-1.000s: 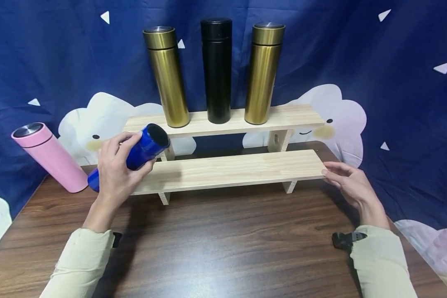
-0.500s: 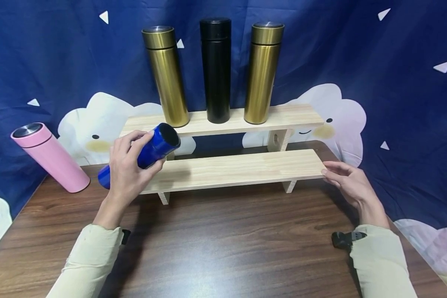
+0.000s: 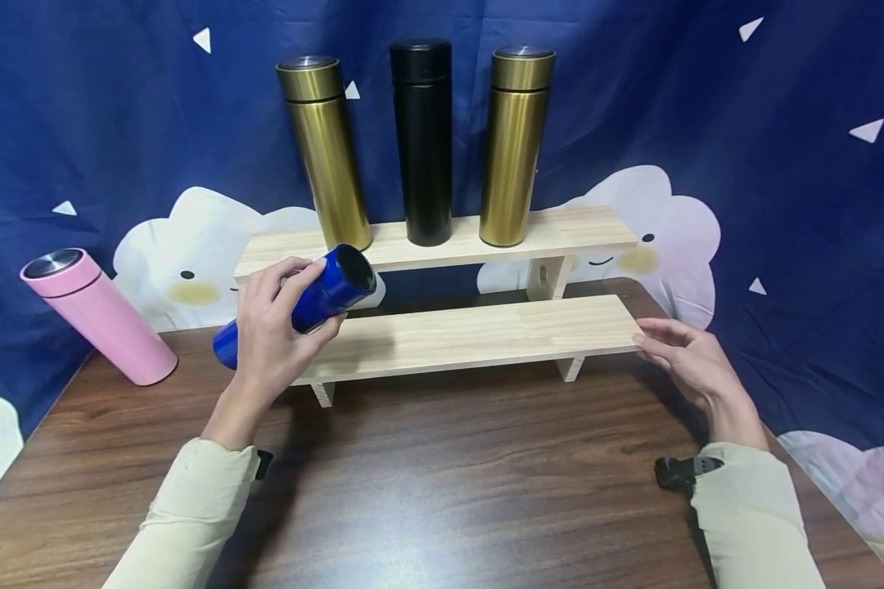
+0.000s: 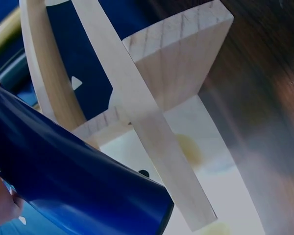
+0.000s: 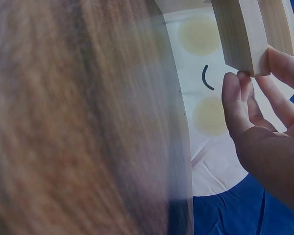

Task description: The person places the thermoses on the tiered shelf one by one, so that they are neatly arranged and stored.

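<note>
My left hand (image 3: 271,331) grips a blue thermos bottle (image 3: 322,296) around its upper part. The bottle is tilted, its dark lid up and to the right, above the left end of the wooden two-tier display rack (image 3: 479,331). In the left wrist view, the bottle's blue body (image 4: 83,166) slants across in front of the rack's boards (image 4: 152,132). At the rack's right end, my right hand (image 3: 688,364) pinches the corner of the lower tier. The right wrist view has the thumb and fingers at that board's end (image 5: 258,44).
On the upper tier stand a gold bottle (image 3: 327,164), a black bottle (image 3: 426,155) and another gold bottle (image 3: 516,155). A pink bottle (image 3: 103,319) is on the brown table (image 3: 427,474) at left. Behind hangs a dark blue curtain (image 3: 633,90) with clouds printed on it.
My left hand has carried the blue thermos bottle rightward, from beside the pink bottle to over the lower tier's left end. The right hand keeps its place at the rack.
</note>
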Demonstrator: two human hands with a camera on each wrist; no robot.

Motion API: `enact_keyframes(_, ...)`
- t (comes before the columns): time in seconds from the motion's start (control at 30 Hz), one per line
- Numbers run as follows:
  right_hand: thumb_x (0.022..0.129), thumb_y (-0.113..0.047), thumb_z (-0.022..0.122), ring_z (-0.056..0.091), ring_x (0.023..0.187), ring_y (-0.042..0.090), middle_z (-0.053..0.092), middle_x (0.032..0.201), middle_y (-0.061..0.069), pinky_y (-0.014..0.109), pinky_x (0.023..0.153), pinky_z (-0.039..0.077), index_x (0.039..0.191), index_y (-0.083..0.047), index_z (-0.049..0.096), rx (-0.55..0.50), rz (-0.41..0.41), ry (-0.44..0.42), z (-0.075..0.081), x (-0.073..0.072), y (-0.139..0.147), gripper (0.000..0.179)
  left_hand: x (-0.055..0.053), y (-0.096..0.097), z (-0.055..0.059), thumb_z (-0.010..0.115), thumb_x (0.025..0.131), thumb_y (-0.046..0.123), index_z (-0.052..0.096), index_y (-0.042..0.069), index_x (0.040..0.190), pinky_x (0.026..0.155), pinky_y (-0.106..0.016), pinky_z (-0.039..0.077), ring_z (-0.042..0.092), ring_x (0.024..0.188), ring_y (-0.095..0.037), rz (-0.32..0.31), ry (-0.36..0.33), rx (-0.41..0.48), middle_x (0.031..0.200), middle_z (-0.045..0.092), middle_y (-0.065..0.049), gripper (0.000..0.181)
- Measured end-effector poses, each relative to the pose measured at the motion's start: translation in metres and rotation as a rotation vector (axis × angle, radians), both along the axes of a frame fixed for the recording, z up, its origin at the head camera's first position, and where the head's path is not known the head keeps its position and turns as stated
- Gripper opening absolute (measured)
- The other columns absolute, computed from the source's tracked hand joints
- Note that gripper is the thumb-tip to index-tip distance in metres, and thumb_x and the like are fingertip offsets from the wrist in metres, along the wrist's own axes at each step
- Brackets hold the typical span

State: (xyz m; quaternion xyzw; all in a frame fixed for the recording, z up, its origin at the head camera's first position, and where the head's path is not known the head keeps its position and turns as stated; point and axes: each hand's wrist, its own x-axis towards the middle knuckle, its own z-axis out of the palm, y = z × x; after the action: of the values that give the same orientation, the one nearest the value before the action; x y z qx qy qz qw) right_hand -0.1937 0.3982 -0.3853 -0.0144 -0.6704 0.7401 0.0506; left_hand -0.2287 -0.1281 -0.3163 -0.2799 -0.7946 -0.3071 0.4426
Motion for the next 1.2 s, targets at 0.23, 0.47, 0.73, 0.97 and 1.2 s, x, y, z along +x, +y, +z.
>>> enact_keyframes(0.23,0.089,0.003,0.074,0.068,0.085,0.005,0.068,0.096,-0.003,0.019,0.079,0.055,0.101,-0.016,0.074,0.019,-0.006,-0.014,0.000,-0.002,0.000,0.023,-0.002,0.005,0.002,0.089,0.072,0.017,0.066,0.010,0.129,0.092,-0.057,0.036,0.053,0.113,-0.041,-0.004,-0.003,-0.043,0.127,0.062,-0.019,0.062)
enact_keyframes(0.47,0.089,0.002,0.075,0.067,0.086,0.005,0.068,0.097,-0.003,0.020,0.080,0.055,0.102,-0.015,0.073,0.019,-0.009,-0.016,0.001,-0.002,0.000,0.022,-0.005,0.017,0.009,0.088,0.073,0.017,0.066,0.011,0.131,0.093,-0.056,0.036,0.053,0.114,-0.041,-0.020,-0.007,-0.011,0.128,0.062,-0.018,0.063)
enact_keyframes(0.73,0.089,0.003,0.074,0.067,0.086,0.005,0.068,0.096,-0.003,0.020,0.080,0.055,0.102,-0.015,0.073,0.022,-0.010,-0.013,0.002,-0.002,-0.001,0.022,-0.009,0.031,0.014,0.089,0.072,0.016,0.066,0.012,0.132,0.092,-0.055,0.038,0.054,0.113,-0.039,-0.038,-0.015,0.069,0.128,0.064,-0.017,0.064)
enact_keyframes(0.97,0.089,0.002,0.075,0.067,0.086,0.004,0.068,0.097,-0.004,0.019,0.079,0.055,0.105,-0.013,0.072,0.034,-0.014,-0.018,0.001,-0.001,0.000,0.022,-0.011,0.044,0.022,0.090,0.074,0.021,0.063,0.010,0.134,0.097,-0.053,0.039,0.053,0.116,-0.038,-0.078,-0.022,0.093,0.128,0.062,-0.018,0.067)
enact_keyframes(1.2,0.088,0.003,0.075,0.067,0.086,0.004,0.068,0.097,-0.004,0.019,0.079,0.055,0.104,-0.013,0.073,0.034,-0.014,-0.019,0.001,-0.001,-0.001,0.023,-0.012,0.056,0.026,0.091,0.073,0.018,0.062,0.009,0.134,0.100,-0.049,0.040,0.052,0.120,-0.034,-0.127,-0.046,0.133,0.130,0.062,-0.016,0.068)
